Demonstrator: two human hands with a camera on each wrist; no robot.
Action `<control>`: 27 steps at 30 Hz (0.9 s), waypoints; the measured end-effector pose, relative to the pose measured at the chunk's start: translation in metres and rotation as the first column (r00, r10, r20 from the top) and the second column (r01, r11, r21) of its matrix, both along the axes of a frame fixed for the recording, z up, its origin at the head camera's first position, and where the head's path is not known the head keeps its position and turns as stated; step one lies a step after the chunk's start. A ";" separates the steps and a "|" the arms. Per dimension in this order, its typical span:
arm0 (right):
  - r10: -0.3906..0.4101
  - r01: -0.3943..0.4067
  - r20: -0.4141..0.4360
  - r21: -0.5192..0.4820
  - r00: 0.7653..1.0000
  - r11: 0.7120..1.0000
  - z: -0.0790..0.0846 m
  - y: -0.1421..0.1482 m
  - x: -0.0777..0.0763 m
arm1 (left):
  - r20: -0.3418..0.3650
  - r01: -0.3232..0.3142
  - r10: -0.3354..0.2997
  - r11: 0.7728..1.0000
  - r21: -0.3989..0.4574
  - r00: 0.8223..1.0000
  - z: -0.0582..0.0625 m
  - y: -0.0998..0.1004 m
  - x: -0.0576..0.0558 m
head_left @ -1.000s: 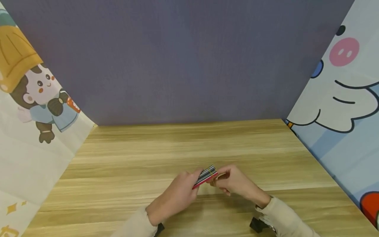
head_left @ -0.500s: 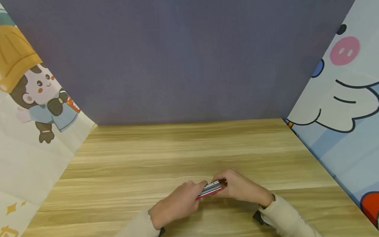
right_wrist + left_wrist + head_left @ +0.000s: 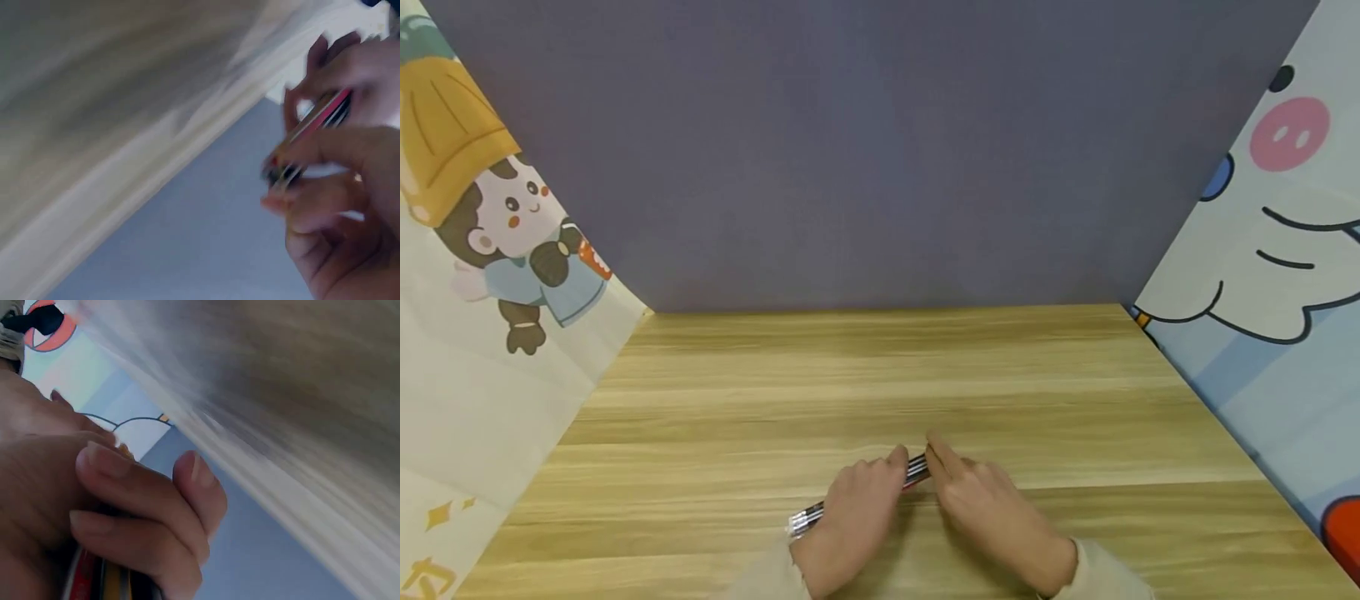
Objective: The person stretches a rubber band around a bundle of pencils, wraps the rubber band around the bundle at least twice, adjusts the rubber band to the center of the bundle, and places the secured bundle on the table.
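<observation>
A bundle of striped pencils (image 3: 917, 471) slants low over the table, its silver eraser ends at the lower left. My left hand (image 3: 861, 508) grips it round the middle; in the left wrist view curled fingers (image 3: 150, 519) wrap red, black and yellow pencils (image 3: 106, 579). At the upper right end, my right hand (image 3: 992, 508) covers the pencil tips. The right wrist view, blurred, has its thumb and fingers pinching that end of the pencils (image 3: 319, 122). A thin yellowish band (image 3: 286, 174) shows faintly there, partly hidden by the fingers.
The wood-grain table (image 3: 737, 400) spreads around both hands. A grey-purple panel (image 3: 880, 167) stands along its back edge. Cartoon-printed walls rise on the left (image 3: 490, 433) and right (image 3: 1240, 367).
The right hand went from pulling a yellow band by the bundle's end to closing over that end. Both hands moved closer together, and the silver eraser ends came into view behind the left hand.
</observation>
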State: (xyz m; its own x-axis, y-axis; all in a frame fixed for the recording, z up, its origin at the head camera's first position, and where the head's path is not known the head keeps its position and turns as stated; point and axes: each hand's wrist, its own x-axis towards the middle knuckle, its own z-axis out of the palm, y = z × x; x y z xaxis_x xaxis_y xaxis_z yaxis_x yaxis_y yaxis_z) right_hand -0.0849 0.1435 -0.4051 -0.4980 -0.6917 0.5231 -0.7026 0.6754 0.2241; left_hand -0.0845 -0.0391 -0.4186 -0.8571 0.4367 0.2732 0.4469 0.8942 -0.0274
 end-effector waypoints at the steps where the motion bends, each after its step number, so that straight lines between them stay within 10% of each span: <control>1: 0.025 -0.025 -0.016 -0.043 1.000 0.999 -0.001 -0.003 0.003 | 0.009 -0.007 0.007 1.000 0.006 1.000 0.000 -0.002 -0.003; 6: 0.148 -0.152 -0.034 -0.261 0.988 0.953 -0.001 -0.016 0.013 | 0.085 0.039 -0.044 0.997 0.065 0.995 0.003 -0.016 -0.017; 12: 0.069 -0.102 -0.093 -0.435 0.993 0.894 0.006 -0.008 0.001 | 0.164 0.108 -0.138 0.978 0.180 0.977 0.017 -0.025 -0.024; 16: 0.107 -0.022 0.123 -0.549 0.987 0.836 0.017 0.004 -0.007 | 0.195 0.099 -0.147 0.967 0.235 0.970 0.028 -0.024 -0.027; 18: 0.206 0.069 0.379 -0.599 0.902 0.798 0.022 0.009 -0.012 | 0.211 0.139 -0.196 0.956 0.257 0.958 0.032 -0.022 -0.025; 23: 0.493 0.265 0.742 -0.641 0.453 0.721 0.029 0.023 -0.023 | 0.208 0.266 -0.339 0.911 0.314 0.917 0.035 -0.017 -0.018; 25: 0.527 0.285 0.763 -0.635 0.375 0.717 0.032 0.028 -0.025 | 0.240 0.277 -0.384 0.882 0.381 0.892 0.037 -0.018 -0.020; 27: 0.520 0.296 0.772 -0.627 0.366 0.721 0.036 0.032 -0.027 | 0.309 0.254 -0.425 0.848 0.465 0.851 0.042 -0.022 -0.024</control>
State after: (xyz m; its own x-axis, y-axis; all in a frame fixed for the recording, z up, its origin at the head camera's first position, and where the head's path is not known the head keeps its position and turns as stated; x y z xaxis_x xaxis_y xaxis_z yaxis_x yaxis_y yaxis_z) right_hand -0.1116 0.1758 -0.3694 -0.8487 -0.5181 0.1065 -0.2548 0.2239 -0.9407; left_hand -0.1090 -0.0610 -0.3770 -0.7439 0.6477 0.1647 0.6201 0.5770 0.5316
